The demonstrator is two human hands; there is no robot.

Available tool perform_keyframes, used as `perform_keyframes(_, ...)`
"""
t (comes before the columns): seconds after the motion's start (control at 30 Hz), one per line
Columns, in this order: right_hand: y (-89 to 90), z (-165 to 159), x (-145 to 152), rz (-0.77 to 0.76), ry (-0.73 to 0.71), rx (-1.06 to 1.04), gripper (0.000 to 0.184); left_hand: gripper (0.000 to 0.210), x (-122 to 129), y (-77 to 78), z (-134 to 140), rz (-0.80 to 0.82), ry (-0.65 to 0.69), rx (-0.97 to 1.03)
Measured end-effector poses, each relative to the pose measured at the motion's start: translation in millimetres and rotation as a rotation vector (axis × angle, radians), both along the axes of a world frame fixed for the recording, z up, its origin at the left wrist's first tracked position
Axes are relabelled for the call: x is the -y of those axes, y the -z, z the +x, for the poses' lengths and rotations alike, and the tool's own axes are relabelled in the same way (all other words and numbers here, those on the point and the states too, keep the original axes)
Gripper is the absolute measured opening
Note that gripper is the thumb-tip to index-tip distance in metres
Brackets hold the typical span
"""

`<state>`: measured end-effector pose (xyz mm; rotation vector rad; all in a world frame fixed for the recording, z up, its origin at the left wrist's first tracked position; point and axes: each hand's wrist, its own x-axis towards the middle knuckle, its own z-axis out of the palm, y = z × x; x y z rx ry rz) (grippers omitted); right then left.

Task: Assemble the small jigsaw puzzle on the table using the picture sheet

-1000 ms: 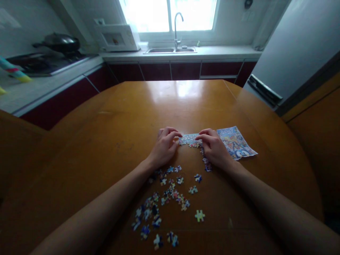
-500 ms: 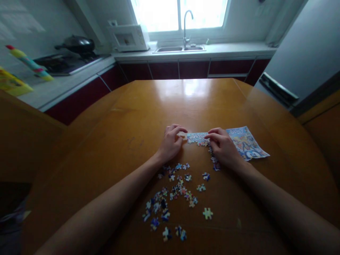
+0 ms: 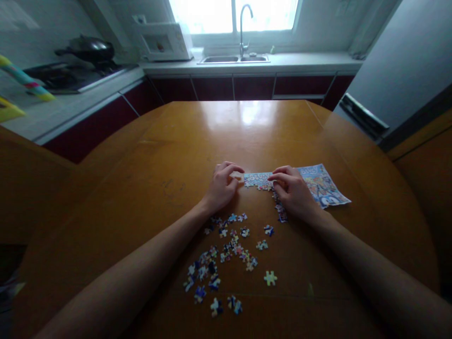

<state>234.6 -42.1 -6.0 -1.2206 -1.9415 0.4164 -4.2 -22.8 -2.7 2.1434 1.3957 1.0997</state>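
A partly joined jigsaw puzzle (image 3: pixel 257 179) lies flat on the table, a pale strip along its far side and a narrower edge running toward me on the right. My left hand (image 3: pixel 224 182) rests at the strip's left end, fingers curved and the thumb apart from them. Over the strip's right end, my right hand (image 3: pixel 289 186) has its fingertips and thumb on the puzzle, covering its corner. Loose jigsaw pieces (image 3: pixel 233 246) are scattered between my forearms. One yellow-green piece (image 3: pixel 270 278) lies apart from the others.
A colourful picture sheet (image 3: pixel 326 186) lies on the wooden table (image 3: pixel 197 141), partly behind my right hand. Beyond the table are a sink (image 3: pixel 221 60) with a tap, a white microwave (image 3: pixel 164 41) and a dark pan (image 3: pixel 90 49) on the stove. A grey refrigerator (image 3: pixel 399 70) stands at right.
The whole view has shifted slightly, so everything sits a little further left and higher. Both hands keep nearly the same place at the puzzle strip, and the loose pieces look unmoved.
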Motion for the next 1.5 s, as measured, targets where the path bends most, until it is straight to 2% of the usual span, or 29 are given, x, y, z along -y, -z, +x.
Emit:
perform_keyframes(0.1,-20.1,-1.8,14.2,-0.038,-0.094,0.065,0.017,0.032,-0.1,-0.5,0.3,0.005,-0.008,-0.001)
perform_keyframes(0.23,-58.7,-9.0,55.7,-0.201,-0.447,0.28,0.014,0.031,-0.9,-0.5,0.0,0.015,-0.002,-0.011)
perform_keyframes(0.33,-74.0,-18.5,90.5,-0.248,-0.648,0.53,0.009,0.031,-1.6,-0.7,-0.7,0.02,0.001,-0.022)
perform_keyframes(0.4,-72.0,-26.3,108.1,-0.238,-0.685,0.657,0.005,0.028,-2.0,-0.9,-1.1,0.018,0.006,-0.026)
perform_keyframes(0.5,-58.5,-37.0,122.9,-0.176,-0.628,0.762,0.006,0.027,-2.0,-1.1,-1.5,0.009,0.011,-0.028)
perform_keyframes(0.67,-40.7,-44.4,129.5,-0.122,-0.566,0.756,0.008,0.029,-1.9,-0.7,-2.3,0.01,0.016,-0.037)
perform_keyframes(0.77,-39.0,-42.9,130.2,-0.136,-0.548,0.755,0.002,0.029,-2.5,-0.1,-2.4,0.013,0.013,-0.039)
perform_keyframes(0.83,-43.1,-39.8,128.3,-0.203,-0.598,0.75,0.003,0.027,-2.9,0.2,-2.2,0.017,0.013,-0.038)
perform_keyframes(0.93,-55.3,-31.9,117.5,-0.372,-0.661,0.619,0.008,0.023,-2.1,-0.8,-1.2,0.036,0.019,-0.035)
perform_keyframes(1.0,-62.5,-25.6,102.6,-0.456,-0.604,0.388,0.013,0.019,0.4,-3.1,-0.1,0.065,0.038,-0.03)
perform_keyframes(1.03,-64.3,-22.7,93.0,-0.473,-0.509,0.251,0.018,0.017,2.4,-4.9,0.6,0.084,0.057,-0.029)
perform_keyframes(1.1,-63.0,-18.0,71.3,-0.512,-0.343,0.04,0.009,0.012,7.4,-9.1,2.2,0.141,0.114,-0.025)
perform_keyframes(1.17,-56.3,-14.9,50.4,-0.562,-0.195,-0.122,0.008,0.009,13.0,-13.6,3.7,0.208,0.19,-0.026)
perform_keyframes(1.23,-47.1,-13.2,34.6,-0.553,-0.094,-0.225,0.008,0.01,18.1,-17.4,4.8,0.256,0.277,-0.047)
perform_keyframes(1.3,-38.9,-12.8,26.1,-0.567,-0.053,-0.296,0.009,0.015,21.7,-19.9,5.7,0.272,0.352,-0.095)
perform_keyframes(1.5,-31.4,-16.1,26.5,-0.62,-0.094,-0.393,0.017,0.01,25.4,-22.3,8.4,0.246,0.403,-0.198)
